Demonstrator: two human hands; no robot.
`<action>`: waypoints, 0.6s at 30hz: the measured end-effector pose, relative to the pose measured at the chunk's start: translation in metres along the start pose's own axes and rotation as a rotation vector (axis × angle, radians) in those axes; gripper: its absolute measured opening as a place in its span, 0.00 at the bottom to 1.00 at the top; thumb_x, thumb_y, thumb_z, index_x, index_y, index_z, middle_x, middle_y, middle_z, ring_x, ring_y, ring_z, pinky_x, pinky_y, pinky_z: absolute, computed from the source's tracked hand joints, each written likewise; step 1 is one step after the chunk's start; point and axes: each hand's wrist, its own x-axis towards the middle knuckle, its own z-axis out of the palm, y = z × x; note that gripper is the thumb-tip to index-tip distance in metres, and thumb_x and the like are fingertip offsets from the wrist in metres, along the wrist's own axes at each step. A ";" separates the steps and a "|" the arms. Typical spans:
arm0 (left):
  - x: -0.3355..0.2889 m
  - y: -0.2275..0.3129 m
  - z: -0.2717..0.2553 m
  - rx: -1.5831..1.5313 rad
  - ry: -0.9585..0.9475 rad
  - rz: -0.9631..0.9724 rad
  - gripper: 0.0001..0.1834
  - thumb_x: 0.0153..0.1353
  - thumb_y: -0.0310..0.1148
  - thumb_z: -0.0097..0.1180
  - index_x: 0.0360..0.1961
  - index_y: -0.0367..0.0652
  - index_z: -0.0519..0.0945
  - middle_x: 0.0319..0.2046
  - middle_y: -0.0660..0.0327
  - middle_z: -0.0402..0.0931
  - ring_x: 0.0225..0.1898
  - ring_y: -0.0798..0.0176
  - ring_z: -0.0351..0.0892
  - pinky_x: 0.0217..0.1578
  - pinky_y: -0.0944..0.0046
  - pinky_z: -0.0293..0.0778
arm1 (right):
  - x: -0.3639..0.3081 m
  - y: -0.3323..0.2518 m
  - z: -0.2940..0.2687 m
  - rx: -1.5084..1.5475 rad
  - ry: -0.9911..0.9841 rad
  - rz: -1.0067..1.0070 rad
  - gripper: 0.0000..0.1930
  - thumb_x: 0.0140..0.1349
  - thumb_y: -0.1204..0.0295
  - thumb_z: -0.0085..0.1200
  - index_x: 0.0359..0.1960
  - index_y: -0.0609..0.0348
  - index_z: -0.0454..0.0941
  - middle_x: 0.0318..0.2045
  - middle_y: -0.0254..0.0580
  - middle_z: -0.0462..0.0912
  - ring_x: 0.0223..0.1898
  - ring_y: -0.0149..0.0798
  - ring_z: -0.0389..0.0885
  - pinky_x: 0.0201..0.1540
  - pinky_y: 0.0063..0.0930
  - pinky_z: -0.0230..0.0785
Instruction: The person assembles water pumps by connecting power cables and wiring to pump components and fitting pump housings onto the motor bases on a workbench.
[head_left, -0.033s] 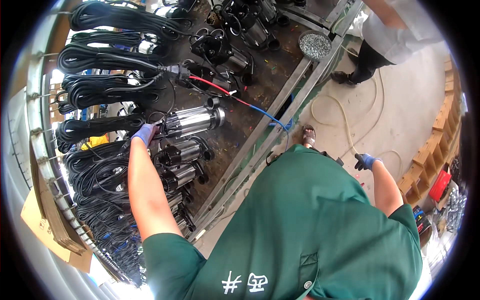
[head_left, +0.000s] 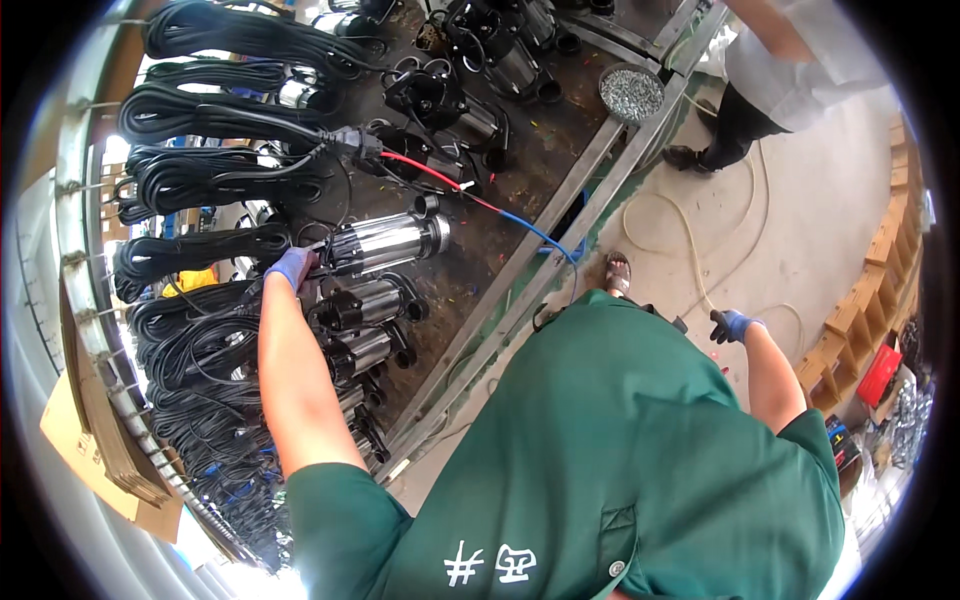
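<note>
My left hand, in a blue-grey glove, is closed at the black end of a shiny silver pump lying on its side on the dark workbench. Its fingers are partly hidden; they seem wrapped around the pump's handle end. Beside that hand lies a coiled black cable. A plug with a red and blue lead sits farther up the bench. Away from the bench, my right hand, in a blue glove with dark fingers, hangs over the floor. Its fingers are loosely bent and apart, with nothing visible in them.
More pumps and bundled cables line the bench. A round bowl of small metal parts stands at its metal edge. Another person stands at the far right. A pale hose trails over the floor near wooden crates.
</note>
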 end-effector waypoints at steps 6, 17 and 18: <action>0.078 -0.065 -0.009 0.058 0.107 0.057 0.14 0.65 0.43 0.51 0.33 0.50 0.85 0.24 0.55 0.78 0.22 0.49 0.76 0.22 0.49 0.68 | 0.008 -0.001 -0.026 0.128 -0.034 0.000 0.29 0.72 0.48 0.45 0.64 0.57 0.72 0.53 0.52 0.84 0.45 0.54 0.87 0.44 0.52 0.83; -0.086 -0.029 0.077 0.144 0.713 0.806 0.16 0.59 0.32 0.62 0.50 0.49 0.84 0.44 0.46 0.82 0.49 0.38 0.81 0.50 0.45 0.76 | -0.088 -0.193 -0.063 -0.723 0.172 -0.724 0.20 0.67 0.53 0.56 0.51 0.53 0.85 0.42 0.47 0.89 0.42 0.44 0.86 0.50 0.40 0.76; -0.108 -0.025 0.084 0.166 0.714 0.904 0.17 0.57 0.30 0.62 0.49 0.50 0.84 0.45 0.48 0.81 0.49 0.39 0.80 0.50 0.46 0.76 | -0.105 -0.234 -0.059 -0.695 0.174 -0.824 0.19 0.67 0.54 0.57 0.51 0.52 0.85 0.43 0.50 0.88 0.42 0.47 0.86 0.49 0.41 0.76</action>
